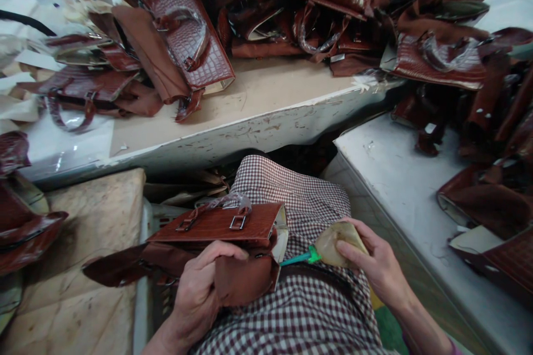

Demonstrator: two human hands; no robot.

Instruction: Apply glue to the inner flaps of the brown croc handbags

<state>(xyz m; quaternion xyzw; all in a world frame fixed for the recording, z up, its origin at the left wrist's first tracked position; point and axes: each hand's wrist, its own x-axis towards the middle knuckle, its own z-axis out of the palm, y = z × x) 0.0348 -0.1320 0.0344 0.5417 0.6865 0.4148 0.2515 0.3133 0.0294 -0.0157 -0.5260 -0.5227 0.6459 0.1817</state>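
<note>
A reddish-brown crocodile-pattern handbag [225, 227] lies on my lap, with metal buckles on its face and a plastic-wrapped handle. My left hand [200, 294] is closed round the bag's lower flap, gripping the leather. My right hand [375, 260] is closed on a soft tan squeeze bottle [333, 244] with a green nozzle [300, 258]. The nozzle tip points at the bag's open side edge, close to it or just touching.
A worn white table [258, 122] ahead carries piles of similar brown bags [316, 11]. More bags [491, 188] lie on a white bench to the right. A padded tan surface [95, 244] sits at left. My checked shirt covers my lap.
</note>
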